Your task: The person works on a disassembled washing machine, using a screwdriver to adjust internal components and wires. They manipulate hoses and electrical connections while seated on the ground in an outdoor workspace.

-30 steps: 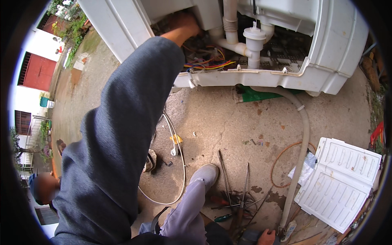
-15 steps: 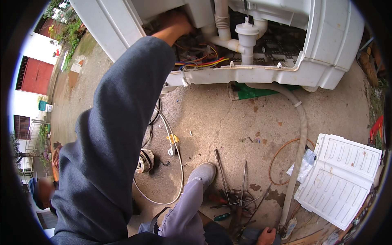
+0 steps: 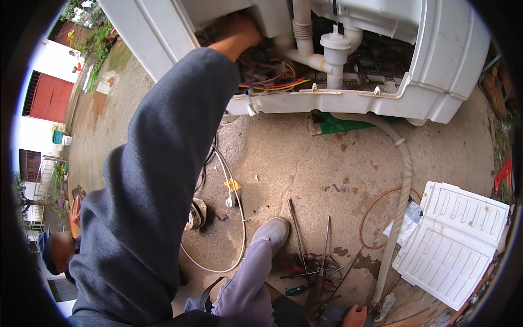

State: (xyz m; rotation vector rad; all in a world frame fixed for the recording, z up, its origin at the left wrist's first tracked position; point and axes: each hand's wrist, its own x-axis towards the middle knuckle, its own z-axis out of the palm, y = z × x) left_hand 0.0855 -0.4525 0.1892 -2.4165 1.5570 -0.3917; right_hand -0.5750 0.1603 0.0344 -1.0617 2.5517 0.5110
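My left arm stretches up into the opened white plastic housing of what looks like a washing machine. Inside its left part is my left hand, blurred, with its fingers hidden in shadow. Loose coloured wires lie just below that hand. To its right stand a white drain valve and a ribbed pipe. Down at the lower edge, my right hand is curled beside the lower end of the grey drain hose. Whatever it may hold is hidden.
A slotted white panel lies at right beside a clear plastic bag. Several long tools are heaped near my shoe. A white cable loops around a motor-like part. Another person is at far left.
The view has shifted slightly, so the machine appears a little farther right and lower. My left hand stays inside the housing, and my right hand keeps its place.
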